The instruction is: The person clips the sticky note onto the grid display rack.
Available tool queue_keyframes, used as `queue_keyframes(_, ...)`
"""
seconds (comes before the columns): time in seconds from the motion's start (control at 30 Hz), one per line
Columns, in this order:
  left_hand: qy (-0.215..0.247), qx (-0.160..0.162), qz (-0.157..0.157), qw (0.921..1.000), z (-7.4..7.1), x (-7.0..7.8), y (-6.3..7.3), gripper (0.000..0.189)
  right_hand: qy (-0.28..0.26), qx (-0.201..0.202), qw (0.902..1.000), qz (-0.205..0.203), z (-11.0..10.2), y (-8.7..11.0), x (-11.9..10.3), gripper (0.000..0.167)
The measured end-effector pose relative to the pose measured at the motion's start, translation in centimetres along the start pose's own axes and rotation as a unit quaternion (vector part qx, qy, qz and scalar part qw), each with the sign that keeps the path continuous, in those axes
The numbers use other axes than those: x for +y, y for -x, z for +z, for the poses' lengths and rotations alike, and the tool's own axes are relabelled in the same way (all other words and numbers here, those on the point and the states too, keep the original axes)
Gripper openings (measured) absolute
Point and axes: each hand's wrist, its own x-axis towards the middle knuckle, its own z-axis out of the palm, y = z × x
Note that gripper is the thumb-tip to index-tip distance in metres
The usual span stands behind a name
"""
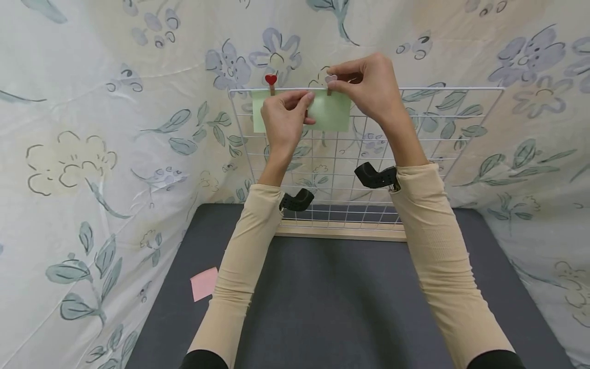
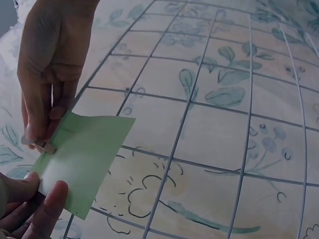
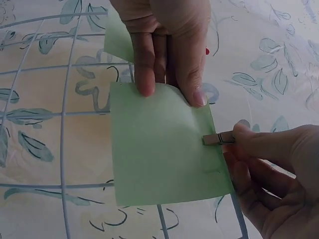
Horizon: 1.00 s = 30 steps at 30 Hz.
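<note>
A green sticky note (image 1: 333, 115) lies against the top wire of a white wire grid (image 1: 369, 138). My left hand (image 1: 287, 115) pinches the note's left edge, thumb on its front in the right wrist view. My right hand (image 1: 373, 84) pinches a small wooden clothespin (image 3: 218, 139) with a pale heart on its end. The clothespin's tip sits over the note's top edge at the wire. Left of it, a second green note (image 1: 259, 115) hangs from the grid under a clothespin with a red heart (image 1: 271, 79), partly hidden behind my left hand.
The grid stands upright in a wooden base (image 1: 341, 231) at the back of a dark table (image 1: 332, 297). A pink sticky note (image 1: 204, 284) lies on the table beside my left sleeve. Floral cloth (image 1: 138, 102) hangs behind and at both sides.
</note>
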Motion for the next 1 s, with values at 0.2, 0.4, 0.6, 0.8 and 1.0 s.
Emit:
queue_keyframes(0.2, -0.023, -0.004, -0.016, 0.9996, -0.4, 0.4, 0.2, 0.018, -0.02, 0.024, 0.9995, -0.006, -0.7, 1.3, 0.6, 0.027)
queue_keyframes(0.4, -0.042, -0.029, -0.042, 0.9978, -1.1, 0.5, 0.4, 0.018, -0.021, -0.018, 0.9995, 0.014, -1.8, 3.5, 1.7, 0.027)
queue_keyframes(0.6, -0.04, -0.062, -0.064, 0.9952, -2.0, -0.5, 1.8, 0.019, 0.01, -0.055, 0.9982, 0.019, -1.1, 5.6, 4.0, 0.027)
queue_keyframes(0.8, -0.03, -0.078, -0.074, 0.9937, -2.7, -1.5, 3.1, 0.017, 0.007, -0.071, 0.997, 0.028, -0.3, 6.8, 5.8, 0.026)
queue_keyframes(1.0, -0.029, -0.079, -0.061, 0.9946, -3.7, -2.3, 4.4, 0.013, 0.015, -0.082, 0.9958, 0.038, 0.3, 7.7, 6.7, 0.025)
